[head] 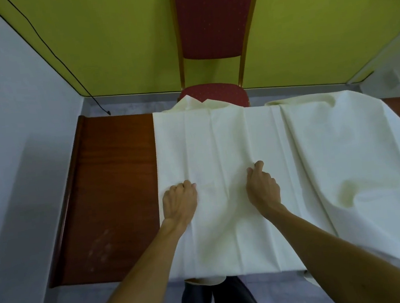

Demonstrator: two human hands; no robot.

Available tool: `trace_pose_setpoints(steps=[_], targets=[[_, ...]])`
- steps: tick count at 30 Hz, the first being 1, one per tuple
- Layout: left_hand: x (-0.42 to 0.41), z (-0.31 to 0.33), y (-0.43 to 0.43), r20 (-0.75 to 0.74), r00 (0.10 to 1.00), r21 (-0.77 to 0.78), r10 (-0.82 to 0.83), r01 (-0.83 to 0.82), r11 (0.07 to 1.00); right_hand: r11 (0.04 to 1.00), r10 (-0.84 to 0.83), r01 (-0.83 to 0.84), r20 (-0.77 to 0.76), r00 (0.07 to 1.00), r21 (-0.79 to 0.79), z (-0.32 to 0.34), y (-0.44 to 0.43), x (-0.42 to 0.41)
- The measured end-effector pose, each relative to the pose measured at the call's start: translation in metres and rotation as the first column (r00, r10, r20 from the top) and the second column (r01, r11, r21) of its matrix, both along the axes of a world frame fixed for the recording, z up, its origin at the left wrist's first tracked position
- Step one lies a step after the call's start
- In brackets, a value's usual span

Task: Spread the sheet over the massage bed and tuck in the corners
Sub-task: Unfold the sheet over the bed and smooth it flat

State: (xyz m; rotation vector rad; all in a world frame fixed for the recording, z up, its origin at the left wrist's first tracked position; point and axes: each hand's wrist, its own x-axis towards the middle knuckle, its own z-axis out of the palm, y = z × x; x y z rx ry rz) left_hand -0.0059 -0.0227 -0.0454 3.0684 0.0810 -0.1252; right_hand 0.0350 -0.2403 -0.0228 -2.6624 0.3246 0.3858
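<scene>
- The cream sheet (pixel 231 147) lies across the centre and right of the frame, covering the brown massage bed (pixel 113 186), whose left part is bare.
- The left hand (pixel 180 203), lower centre, rests on the sheet with fingers curled, bunching a little cloth.
- The right hand (pixel 262 186), just to its right, pinches a fold between thumb and bent fingers.
- At the right the sheet is rumpled and spills over the near edge (creases run lengthwise).
- A red chair (pixel 216 22) stands at top centre, behind the bed.
</scene>
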Motion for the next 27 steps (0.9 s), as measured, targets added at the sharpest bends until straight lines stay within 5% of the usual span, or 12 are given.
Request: trace_pose_setpoints(steps=[9,17,20,24,27], targets=[[-0.004,0.02,0.03,-0.006,1.0,0.003,0.001,-0.001,1.0,0.986,-0.045,0.041,0.022,0.999,0.161,0.015,0.02,-0.008],[-0.011,0.037,0.079,-0.074,0.996,0.008,0.041,-0.041,0.999,0.988,-0.04,0.036,0.017,0.999,0.152,0.019,0.046,-0.013],[-0.015,0.04,0.098,-0.054,0.998,-0.031,0.039,-0.041,0.999,0.998,-0.024,0.023,0.036,0.999,0.054,0.016,0.057,-0.015],[-0.02,0.043,0.124,-0.044,0.999,-0.02,0.025,-0.026,0.999,0.932,0.041,-0.018,0.056,0.998,-0.363,0.014,0.088,-0.021],[-0.023,0.043,0.143,-0.046,0.999,0.007,0.02,-0.02,1.0,0.907,0.066,-0.08,-0.048,0.997,-0.414,0.009,0.119,-0.024]])
